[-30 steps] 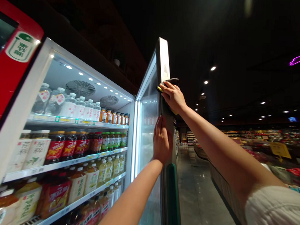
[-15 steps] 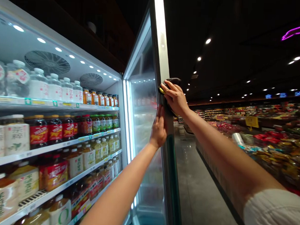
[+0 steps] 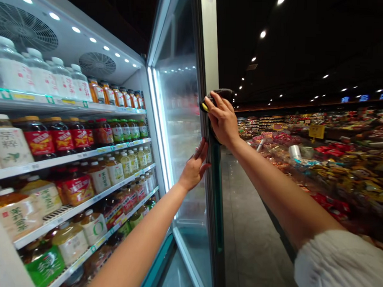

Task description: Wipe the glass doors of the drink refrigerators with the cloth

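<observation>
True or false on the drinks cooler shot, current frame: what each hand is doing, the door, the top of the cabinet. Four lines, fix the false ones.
1. The right hand presses a dark cloth to the edge of the glass door: true.
2. The left hand holds a bottle: false; it lies open against the door, holding nothing.
3. The glass door is shut: false; it stands open beside the shelves of bottled drinks.
4. Two round fans show at the top of the cooler: true.

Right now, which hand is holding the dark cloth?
The right hand holds the dark cloth against the edge of the glass fridge door; the left hand is lower, open and empty.
</observation>
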The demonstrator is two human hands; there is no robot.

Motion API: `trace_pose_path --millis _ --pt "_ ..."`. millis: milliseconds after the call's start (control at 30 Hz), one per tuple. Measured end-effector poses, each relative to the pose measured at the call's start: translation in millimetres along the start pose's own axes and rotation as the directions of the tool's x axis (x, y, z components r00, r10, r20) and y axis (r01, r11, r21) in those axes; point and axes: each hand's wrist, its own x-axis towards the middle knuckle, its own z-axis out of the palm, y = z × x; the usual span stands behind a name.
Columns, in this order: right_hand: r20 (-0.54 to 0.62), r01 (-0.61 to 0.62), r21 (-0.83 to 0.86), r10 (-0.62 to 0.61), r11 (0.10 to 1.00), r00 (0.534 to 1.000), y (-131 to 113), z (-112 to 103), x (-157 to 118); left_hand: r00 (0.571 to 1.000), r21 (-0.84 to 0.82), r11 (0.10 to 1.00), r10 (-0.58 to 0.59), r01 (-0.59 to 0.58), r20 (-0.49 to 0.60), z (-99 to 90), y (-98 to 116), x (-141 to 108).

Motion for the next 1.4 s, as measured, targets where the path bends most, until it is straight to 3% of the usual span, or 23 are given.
trace_pose_path --millis 233,533,700,833,967,1067,1233,1400 --pt "0.078 0.075 -0.002 -0.075 0.997 0.994 -21 3 -64 0.999 -0.037 0.999 -0.03 0.03 -0.02 14.6 7 -32" --pt "-0.086 -0.029 -0.032 0.026 0.999 0.996 1 29 -38 0.996 -0.05 0.998 -0.048 0.044 -0.08 44.3 9 -19" --pt "-0.029 -0.031 -0.06 0.03 0.998 0.999 36 29 -50 0.996 0.0 0.999 -0.043 0.043 0.081 58.7 3 -6" --pt "-0.018 -0.078 -0.079 0.077 0.994 0.997 63 33 -53 0.976 0.03 0.998 0.038 -0.046 0.216 64.7 -22 -1" --pt "-0.065 -0.065 -0.124 0.057 0.99 0.996 84 41 -53 0.966 0.116 0.986 0.085 -0.116 0.243 79.4 -59 1" --pt "-0.12 -0.026 -0.164 0.007 0.986 0.993 99 46 -54 0.969 0.166 0.974 0.116 -0.154 0.218 93.7 -88 10" --pt "-0.152 -0.065 -0.301 0.019 0.951 0.988 115 54 -56 0.977 0.18 0.965 0.172 -0.193 0.125 112.5 -122 38" --pt "-0.015 0.0 -0.504 -0.008 0.864 1.0 111 65 -52 0.971 0.115 0.965 0.239 -0.238 0.006 126.7 -141 74"
